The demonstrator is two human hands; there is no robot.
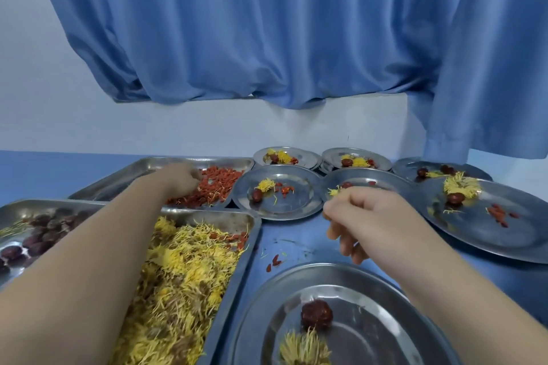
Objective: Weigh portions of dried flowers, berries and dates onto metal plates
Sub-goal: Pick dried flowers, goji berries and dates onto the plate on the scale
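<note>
On the blue counter (pixel 299 238), wrinkled berries (pixel 221 183) are gripped by the left hand (pixel 181 180) fingers (pixel 194 180); the right hand (pixel 367 216) fingers (pixel 345 243) are curled, grasp unclear.

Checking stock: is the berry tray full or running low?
Partly full: red berries cover the right part of the tray; its left end shows bare metal. The left hand is among the berries.

Blue curtain (pixel 267 23) hangs over a white wall (pixel 44 112) — blue table (pixel 296 237) below.

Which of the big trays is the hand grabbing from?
The far tray of red berries: the left hand reaches into it. The nearer trays hold yellow flowers and dark dates.
</note>
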